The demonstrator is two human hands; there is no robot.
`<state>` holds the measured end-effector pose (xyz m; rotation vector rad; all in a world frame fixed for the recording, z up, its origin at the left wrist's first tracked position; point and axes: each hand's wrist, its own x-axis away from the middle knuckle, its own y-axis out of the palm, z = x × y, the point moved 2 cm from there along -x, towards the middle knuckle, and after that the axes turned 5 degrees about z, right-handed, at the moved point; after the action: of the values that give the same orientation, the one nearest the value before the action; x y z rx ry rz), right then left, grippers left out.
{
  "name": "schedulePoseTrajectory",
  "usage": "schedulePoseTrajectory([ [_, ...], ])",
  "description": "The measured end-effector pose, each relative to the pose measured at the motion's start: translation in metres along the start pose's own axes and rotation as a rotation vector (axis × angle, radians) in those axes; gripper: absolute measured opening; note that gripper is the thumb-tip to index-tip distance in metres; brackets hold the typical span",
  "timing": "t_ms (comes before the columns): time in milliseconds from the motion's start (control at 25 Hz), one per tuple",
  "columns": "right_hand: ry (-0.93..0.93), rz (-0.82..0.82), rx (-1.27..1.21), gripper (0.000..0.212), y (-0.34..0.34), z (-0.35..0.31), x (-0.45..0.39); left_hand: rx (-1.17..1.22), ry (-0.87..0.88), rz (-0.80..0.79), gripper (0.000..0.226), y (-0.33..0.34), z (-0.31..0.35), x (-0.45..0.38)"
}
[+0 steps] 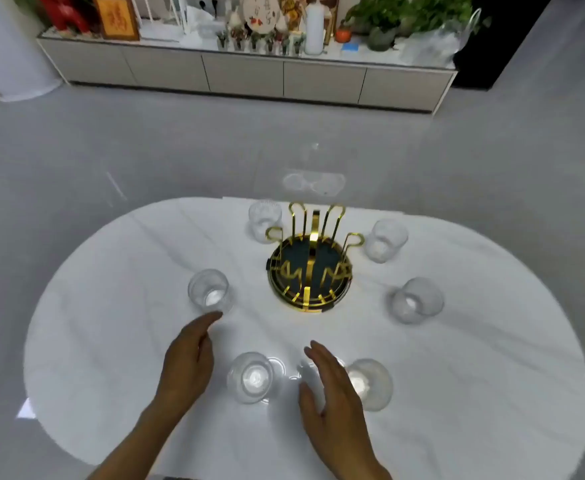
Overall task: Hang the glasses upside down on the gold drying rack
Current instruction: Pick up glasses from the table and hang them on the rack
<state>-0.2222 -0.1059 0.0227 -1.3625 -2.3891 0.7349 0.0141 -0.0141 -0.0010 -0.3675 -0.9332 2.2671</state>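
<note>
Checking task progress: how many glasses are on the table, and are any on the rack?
6, none racked: far left, far right, left, right, near centre, and one beside the right hand.

A white oval table (111,341) holds a gold drying rack (310,271) near its far edge. Six clear glasses stand upright around it: two (265,220) (386,239) by the far edge, two (209,291) (417,299) midway, two (253,377) (370,382) nearest the near edge.

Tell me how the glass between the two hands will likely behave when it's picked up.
The glass looks clear, smooth and rounded, so probably slippery and fragile. It stands upright on the white table, likely stable until tilted. Left hand and right hand are open.
</note>
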Motion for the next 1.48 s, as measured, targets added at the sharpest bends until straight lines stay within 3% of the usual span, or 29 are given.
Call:
schedulePoseTrajectory([
  [240,-0.092,-0.007,0.177,0.060,0.109,0.090,0.002,-0.111,0.342,-0.174,0.045,0.083,-0.084,-0.005],
  [360,-0.216,0.077,0.285,0.061,0.130,0.113,0.006,-0.111,0.475,-0.155,0.046,0.094,-0.102,-0.009],
  [440,-0.238,0.152,0.285,0.060,0.135,0.120,0.006,-0.047,0.461,-0.120,0.045,0.096,-0.104,-0.011],
  [640,-0.145,0.068,0.245,0.067,0.130,0.117,0.014,-0.151,0.458,-0.134,0.043,0.096,-0.091,-0.003],
  [760,-0.123,0.033,0.228,0.080,0.133,0.107,0.011,-0.077,0.388,-0.181,0.047,0.091,-0.086,0.002],
  [880,-0.137,-0.047,0.048,0.086,0.130,0.087,0.010,0.035,0.324,-0.327,0.045,0.077,-0.069,0.022],
  [1000,-0.091,-0.152,-0.094,0.073,0.123,0.071,0.014,0.235,0.216,-0.294,0.024,0.068,-0.051,0.050],
  [1080,-0.046,-0.129,-0.246,0.066,0.112,0.064,0.022,0.321,0.153,-0.226,0.020,0.065,-0.037,0.066],
  [1240,-0.130,0.044,-0.493,0.068,0.083,0.046,0.024,0.418,0.124,-0.175,0.030,0.049,0.003,0.060],
  [1360,-0.173,0.201,-0.796,0.059,0.040,0.024,0.009,0.468,0.232,-0.176,0.030,0.029,0.048,0.040],
  [1480,-0.138,0.379,-0.977,0.054,-0.021,0.011,-0.023,0.454,0.326,-0.048,0.026,0.021,0.097,-0.005],
])
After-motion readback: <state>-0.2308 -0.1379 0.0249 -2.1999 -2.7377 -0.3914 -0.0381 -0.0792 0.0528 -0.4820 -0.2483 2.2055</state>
